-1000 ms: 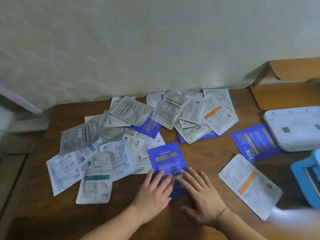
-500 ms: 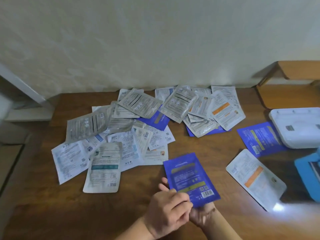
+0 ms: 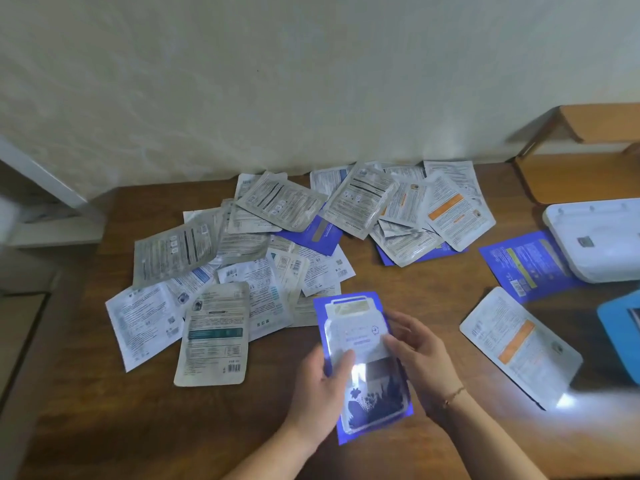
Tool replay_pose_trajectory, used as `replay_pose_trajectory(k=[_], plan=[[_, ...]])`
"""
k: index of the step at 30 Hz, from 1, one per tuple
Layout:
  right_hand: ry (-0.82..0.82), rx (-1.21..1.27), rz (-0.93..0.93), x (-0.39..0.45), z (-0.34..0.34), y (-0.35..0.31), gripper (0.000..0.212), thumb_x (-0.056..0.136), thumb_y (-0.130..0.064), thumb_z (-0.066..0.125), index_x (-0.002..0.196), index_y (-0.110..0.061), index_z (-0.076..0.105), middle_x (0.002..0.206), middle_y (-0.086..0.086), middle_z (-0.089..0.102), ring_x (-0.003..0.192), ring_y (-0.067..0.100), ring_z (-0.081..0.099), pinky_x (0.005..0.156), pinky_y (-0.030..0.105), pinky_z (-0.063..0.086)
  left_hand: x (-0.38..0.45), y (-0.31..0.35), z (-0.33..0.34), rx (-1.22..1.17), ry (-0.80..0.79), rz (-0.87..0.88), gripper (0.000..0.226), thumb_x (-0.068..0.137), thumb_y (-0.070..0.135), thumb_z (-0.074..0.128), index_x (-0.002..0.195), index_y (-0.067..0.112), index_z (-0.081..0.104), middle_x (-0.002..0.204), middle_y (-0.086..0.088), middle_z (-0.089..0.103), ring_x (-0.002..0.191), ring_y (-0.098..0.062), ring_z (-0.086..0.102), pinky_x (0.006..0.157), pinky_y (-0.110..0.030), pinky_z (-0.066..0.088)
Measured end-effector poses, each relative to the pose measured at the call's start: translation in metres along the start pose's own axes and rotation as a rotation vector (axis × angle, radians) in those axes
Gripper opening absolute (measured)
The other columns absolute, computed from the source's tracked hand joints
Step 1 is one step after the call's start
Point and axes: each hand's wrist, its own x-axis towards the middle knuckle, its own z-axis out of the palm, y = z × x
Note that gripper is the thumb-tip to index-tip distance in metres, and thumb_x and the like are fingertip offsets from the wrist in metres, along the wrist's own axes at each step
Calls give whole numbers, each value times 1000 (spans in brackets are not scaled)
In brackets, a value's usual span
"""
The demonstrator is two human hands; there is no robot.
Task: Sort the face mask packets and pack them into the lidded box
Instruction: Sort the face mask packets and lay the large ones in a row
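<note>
Blue and white, the face mask packet (image 3: 360, 344) is held above the wooden bench (image 3: 104, 420), front side up: the left hand (image 3: 320, 389) grips its left edge, while the right hand (image 3: 420, 362) curls fingers (image 3: 393, 341) round its right edge. Loose packets (image 3: 277, 244) lie behind, the white lidded box (image 3: 599, 237) far right.

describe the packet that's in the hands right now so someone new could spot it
On the wooden table, look at the near edge in front of the scattered pile of packets. The blue packet is gripped there by the left hand and right hand. Unlike its neighbours, it is off the table and shows a printed white jar shape on blue.
</note>
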Motion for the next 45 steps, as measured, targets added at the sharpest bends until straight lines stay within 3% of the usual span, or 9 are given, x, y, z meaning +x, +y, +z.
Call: replay_pose_trajectory(k=[6, 9, 13, 17, 23, 33, 37, 42, 45], plan=[[199, -280, -154, 12, -33, 25, 38, 89, -4, 64, 111, -34, 64, 88, -3, 72, 79, 13, 70, 61, 29, 58, 20, -24, -6, 207, -54, -60, 12, 85, 22, 69, 96, 26, 68, 89, 8, 74, 80, -10, 69, 76, -37, 58], [256, -419, -196, 20, -50, 34, 43, 86, -6, 66, 112, -40, 60, 89, -8, 69, 81, 13, 68, 63, 25, 56, 40, -28, -13, 448, -18, 26, 25, 85, 22, 72, 109, 26, 67, 84, 13, 68, 74, -4, 61, 72, -22, 53], [330, -845, -333, 21, -59, 48, 40, 81, -12, 73, 117, -25, 63, 108, -6, 65, 94, 16, 63, 80, 26, 54, 62, -24, -31, 910, -30, 408, 36, 88, 31, 68, 122, 22, 62, 120, 5, 59, 110, -12, 53, 95, -38, 52], [270, -1333, -628, 15, -65, 64, 56, 79, -50, 69, 127, -23, 61, 135, 4, 55, 123, 33, 50, 100, 49, 40, 93, -35, -48, 1391, -126, 356, 61, 95, 58, 29, 153, 43, 18, 165, -5, 5, 149, -35, 5, 110, -69, 9], [48, -1569, -662, 24, -59, 84, 80, 80, -72, 47, 149, -32, 35, 159, 5, 26, 148, 33, 12, 113, 57, 11, 123, -44, -65, 1484, -198, 247, 58, 94, 64, 7, 145, 54, -20, 156, 7, -36, 144, -25, -33, 107, -70, -17], [20, -1528, -590, 53, -19, 74, 74, 88, -72, 31, 148, -30, 35, 160, 4, 23, 148, 29, 13, 112, 57, 15, 200, -11, -94, 1512, -196, 100, 56, 98, 60, 14, 150, 49, -2, 157, 4, -33, 142, -25, -36, 111, -68, -13], [46, -1520, -599, 60, 1, 72, 76, 88, -74, 25, 148, -29, 35, 159, 4, 24, 148, 28, 15, 109, 57, 18, 175, -15, -81, 1343, -40, 228, 66, 97, 55, 29, 155, 33, 8, 163, 0, -19, 148, -26, -20, 117, -61, -1], [196, -1402, -562, 61, -15, 69, 67, 90, -65, 35, 146, -28, 37, 159, 2, 25, 149, 27, 14, 115, 55, 11, 100, -44, -41, 1402, -338, 545, 77, 91, 70, 31, 156, 32, 15, 165, -1, -3, 151, -28, 4, 115, -62, 7], [431, -1292, -399, 54, -80, 68, 67, 86, -62, 34, 145, -31, 32, 160, 4, 21, 148, 29, 12, 116, 52, 10, 81, -58, -33, 1489, -392, 524, 80, 87, 76, 33, 154, 37, 18, 165, 0, 2, 152, -27, 3, 108, -68, 4]])
